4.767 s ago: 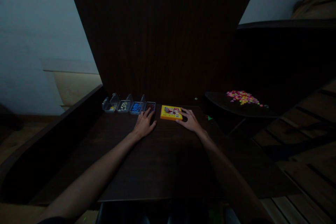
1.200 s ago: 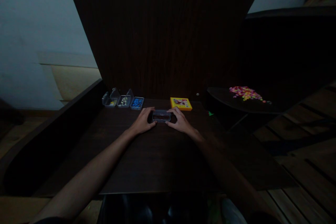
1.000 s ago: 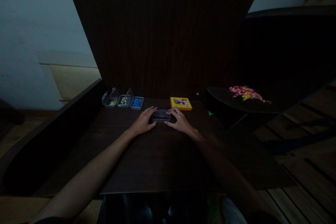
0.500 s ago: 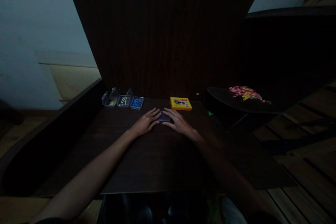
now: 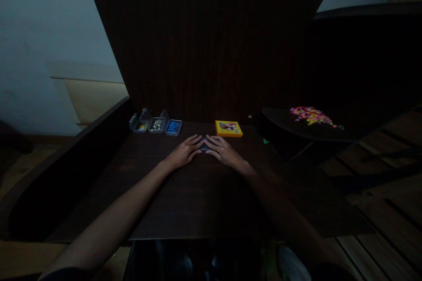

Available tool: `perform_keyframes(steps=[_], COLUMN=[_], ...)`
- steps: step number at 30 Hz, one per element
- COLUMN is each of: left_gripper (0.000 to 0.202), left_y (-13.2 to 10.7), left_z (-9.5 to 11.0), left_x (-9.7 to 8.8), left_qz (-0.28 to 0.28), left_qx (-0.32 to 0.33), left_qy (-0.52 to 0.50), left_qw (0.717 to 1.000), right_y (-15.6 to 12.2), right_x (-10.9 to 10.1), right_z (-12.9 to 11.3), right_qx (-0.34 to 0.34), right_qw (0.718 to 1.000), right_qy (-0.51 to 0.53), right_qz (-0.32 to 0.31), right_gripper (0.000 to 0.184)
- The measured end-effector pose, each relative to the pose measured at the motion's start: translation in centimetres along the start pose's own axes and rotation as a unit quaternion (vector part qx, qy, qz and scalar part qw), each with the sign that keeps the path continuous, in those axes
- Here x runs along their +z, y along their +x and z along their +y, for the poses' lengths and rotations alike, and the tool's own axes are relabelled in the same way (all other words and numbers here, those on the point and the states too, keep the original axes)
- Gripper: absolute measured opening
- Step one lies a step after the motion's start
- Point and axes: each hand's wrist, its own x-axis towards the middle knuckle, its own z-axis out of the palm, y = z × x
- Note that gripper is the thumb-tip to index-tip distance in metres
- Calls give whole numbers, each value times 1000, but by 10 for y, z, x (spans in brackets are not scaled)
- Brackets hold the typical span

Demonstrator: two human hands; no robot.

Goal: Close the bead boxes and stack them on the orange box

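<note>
Though mostly covered, can make out flat, dark-looking plastic case [image 5: 204,146] on wood-grain table [image 5: 187,204], near rectangular yellow box [image 5: 228,128]. Have left hand [image 5: 184,152] and right hand [image 5: 226,153] laid over it from either side, with fingers unclenched, nearly straight, slightly parted, touching its top.

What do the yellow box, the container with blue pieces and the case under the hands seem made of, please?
Yellow box: probably printed cardboard, from its pictured top. Container with blue pieces: likely clear plastic, its edges see-through and faintly shiny. Case: perhaps smooth plastic, but mostly covered and dark.
</note>
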Motion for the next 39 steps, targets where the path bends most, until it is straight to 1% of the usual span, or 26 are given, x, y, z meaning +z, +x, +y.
perform_keyframes(steps=[5, 9, 13, 16, 24, 35, 39], left_gripper=[49, 51, 50, 49, 47, 44, 44], left_y=[1, 0, 0, -1, -2, -2, -1], left_z=[-3, -7, -8, -7, -3, -3, 0], left_x=[-10, -14, -15, -15, -15, -10, -12], left_qz=[-26, -38, -45, -47, -47, -33, -46], left_qx=[12, 18, 29, 30, 30, 54, 50], left_qy=[-14, -27, -15, 4, 43, 89, 96], left_qw=[999, 999, 998, 998, 997, 994, 993], right_y=[0, -1, -2, -2, -1, 0, 0], right_x=[-2, -4, -3, -3, -7, -8, -9], right_z=[1, 3, 6, 6, 2, -1, -3], right_qx=[-1, 4, 11, 15, 19, 20, 17], right_qw=[1000, 999, 998, 998, 998, 999, 999], right_qy=[3, 33, 57, 63, 49, 32, 20], right_qz=[-10, -22, -19, -17, -26, -37, -36], right_gripper=[48, 52, 56, 55, 50, 48, 48])
